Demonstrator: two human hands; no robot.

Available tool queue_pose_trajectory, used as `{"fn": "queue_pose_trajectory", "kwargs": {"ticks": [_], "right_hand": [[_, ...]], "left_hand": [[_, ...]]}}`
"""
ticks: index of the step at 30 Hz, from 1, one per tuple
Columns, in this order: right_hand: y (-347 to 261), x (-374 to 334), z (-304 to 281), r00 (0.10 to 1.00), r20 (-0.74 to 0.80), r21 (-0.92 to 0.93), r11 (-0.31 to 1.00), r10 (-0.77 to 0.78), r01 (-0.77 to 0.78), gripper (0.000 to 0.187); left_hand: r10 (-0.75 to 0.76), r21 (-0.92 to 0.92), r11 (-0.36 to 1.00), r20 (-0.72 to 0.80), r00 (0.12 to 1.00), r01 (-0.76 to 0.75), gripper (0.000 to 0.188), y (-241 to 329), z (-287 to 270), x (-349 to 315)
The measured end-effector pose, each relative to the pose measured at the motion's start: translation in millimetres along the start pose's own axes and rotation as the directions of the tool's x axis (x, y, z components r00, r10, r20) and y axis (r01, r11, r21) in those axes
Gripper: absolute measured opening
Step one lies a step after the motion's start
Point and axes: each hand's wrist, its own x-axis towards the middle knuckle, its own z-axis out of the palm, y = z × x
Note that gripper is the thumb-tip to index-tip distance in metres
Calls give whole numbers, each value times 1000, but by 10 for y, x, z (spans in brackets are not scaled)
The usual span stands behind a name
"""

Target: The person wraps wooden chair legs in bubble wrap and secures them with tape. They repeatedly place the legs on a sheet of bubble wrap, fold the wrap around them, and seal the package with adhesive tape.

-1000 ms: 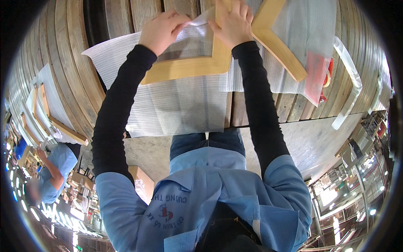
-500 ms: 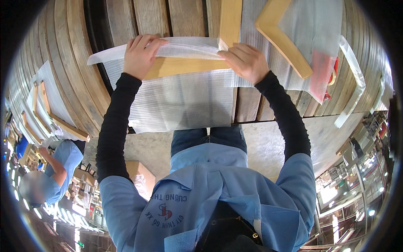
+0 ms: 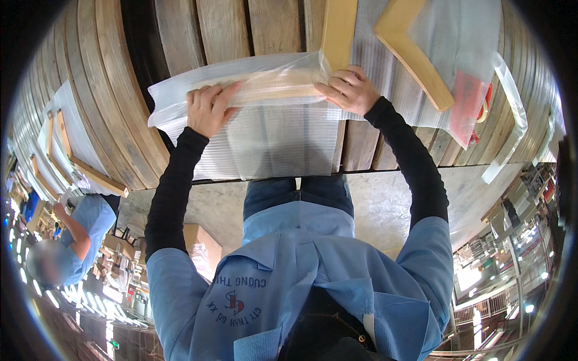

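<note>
An angled light-wood piece (image 3: 339, 33) lies on the slatted table, one arm bare and pointing away from me. Its other arm runs leftward beneath a folded-over flap of translucent white foam sheet (image 3: 265, 141). My left hand (image 3: 209, 110) is closed over the left part of the flap, fingers bent on the covered wood and thumb toward the right. At the bend of the piece, my right hand (image 3: 350, 90) pinches the foam beside the bare arm. Its fingertips are partly hidden by the foam.
Right of my hand, a second angled wood piece (image 3: 415, 63) rests on more foam, near a pinkish-red patch (image 3: 466, 99). A foam-wrapped angled piece (image 3: 510, 120) lies farther right. At far left, a co-worker (image 3: 84, 231) stands by several wood pieces (image 3: 96, 177). A cardboard box (image 3: 201, 243) sits below the table.
The foam flap has come down toward me and now covers the wooden arm that was partly bare. My left hand has moved nearer and right; my right hand has shifted slightly.
</note>
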Motion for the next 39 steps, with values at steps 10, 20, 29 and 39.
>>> {"fn": "queue_pose_trajectory", "kwargs": {"ticks": [10,20,29,39], "right_hand": [[140,191,-1,999,36,65,998,8,-10,20],[301,424,-33,997,18,-71,995,-70,71,17],[328,241,72,986,-39,-190,970,-163,153,20],[354,36,76,974,-107,-229,958,-199,171,21]], "left_hand": [[27,5,1000,242,970,-29,66,1202,541,-823],[51,-13,999,287,956,-50,65,1217,467,-826],[-132,136,972,-365,922,193,44,503,121,342],[-12,-20,1000,-379,925,5,22,443,137,134]]}}
